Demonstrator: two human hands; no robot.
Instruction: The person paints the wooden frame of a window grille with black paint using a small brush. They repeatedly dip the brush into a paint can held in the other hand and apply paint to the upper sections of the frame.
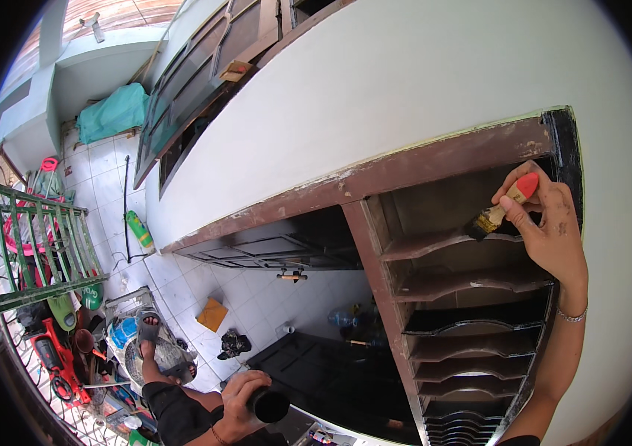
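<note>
Plainly, the right hand pinches a red-tipped paintbrush between thumb and fingers — its long axis slants leftward and down from them, bristles near a brown scalloped slat just beyond the fingertips (whether they touch, I cannot tell). The left hand — well apart from those fingers, farther from the slat — curls around a black cylindrical container.

We see a brush in red, pale wood and black, a plain black container, and shelves in dull brown and black. We note a brown frame mottled with pale flecks, a white wall, and a glossy black door. We also find white floor tiles gridded with thin lines, a green railing, and a teal cover.
</note>
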